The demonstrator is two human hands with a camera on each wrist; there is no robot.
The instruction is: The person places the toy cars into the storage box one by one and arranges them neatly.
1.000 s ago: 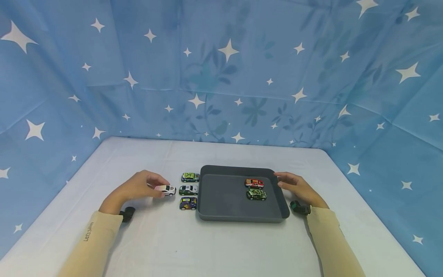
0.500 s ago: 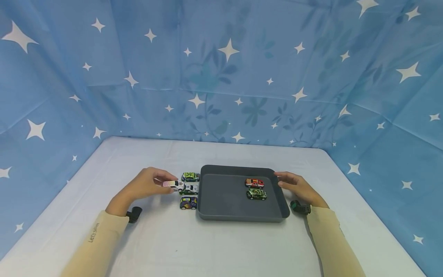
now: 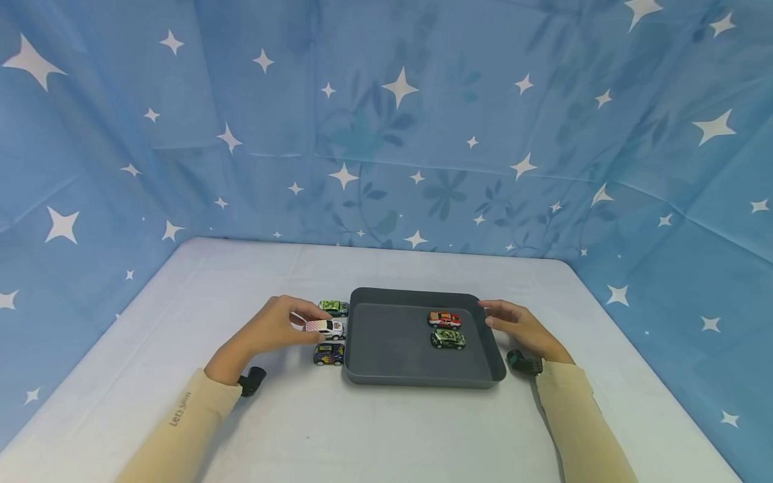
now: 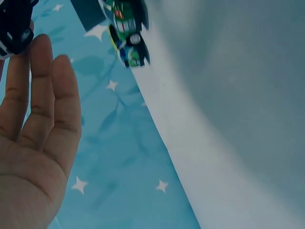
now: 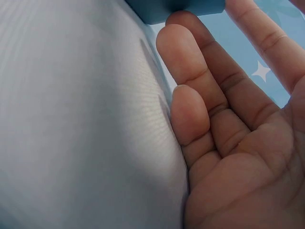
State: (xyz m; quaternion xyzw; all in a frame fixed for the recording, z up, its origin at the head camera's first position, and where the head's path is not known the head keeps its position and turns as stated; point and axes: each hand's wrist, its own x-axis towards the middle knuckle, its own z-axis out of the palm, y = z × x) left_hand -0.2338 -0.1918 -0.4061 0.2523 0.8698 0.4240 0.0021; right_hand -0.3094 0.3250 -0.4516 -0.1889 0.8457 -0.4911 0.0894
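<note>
My left hand [image 3: 280,327] pinches a white toy car [image 3: 324,328] with a pinkish pattern between thumb and fingers. The car is over the row of toy cars left of the grey tray [image 3: 392,349], largely covering a white-and-green toy car. Above it in the row is a lime-green toy car [image 3: 334,308]; below, a dark purple one [image 3: 329,354]. In the left wrist view the white car's dark underside [image 4: 16,26] shows at the upper left. My right hand [image 3: 525,330] rests beside the tray's right wall, fingers loosely bent, fingertips at the tray's edge [image 5: 181,7].
Inside the tray, toward its right side, stand a red-and-orange toy car [image 3: 443,320] and a camouflage-green toy car [image 3: 448,339]. A white cloth covers the table [image 3: 362,436]. Blue starry fabric [image 3: 386,134] hangs behind and along both sides.
My left hand has carried the white toy car rightward, from the table left of the row to over the middle car near the tray. My right hand and the tray stay where they were.
</note>
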